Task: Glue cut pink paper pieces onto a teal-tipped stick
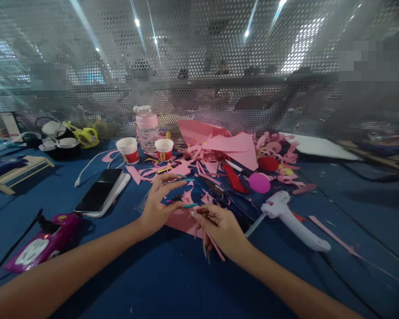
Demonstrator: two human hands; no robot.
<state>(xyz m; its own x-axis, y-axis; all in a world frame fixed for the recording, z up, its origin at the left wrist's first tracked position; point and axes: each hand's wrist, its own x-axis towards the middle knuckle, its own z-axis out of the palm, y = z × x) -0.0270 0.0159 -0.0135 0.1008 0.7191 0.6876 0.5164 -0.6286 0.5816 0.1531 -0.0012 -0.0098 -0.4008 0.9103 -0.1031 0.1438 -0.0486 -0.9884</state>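
Note:
My left hand (158,201) hovers over the middle of the table, its long teal-nailed fingers apart and the thumb close to my right fingertips. Nothing shows clearly between those fingers. My right hand (221,226) is closed with the fingers curled inward, and narrow pink paper strips (216,246) stick out below it. Whatever sits at its pinched fingertips is too small to make out. Under both hands lies a flat pink paper sheet (184,221), partly hidden, with small pink scraps (187,197) just beyond it.
A white glue gun (295,223) lies at right, near a magenta disc (259,182) and a red disc (268,164). Behind are a heap of pink paper (232,148), paper cups (128,148) and a bottle (147,128). Leftward lie a phone (99,190) and a purple device (46,241).

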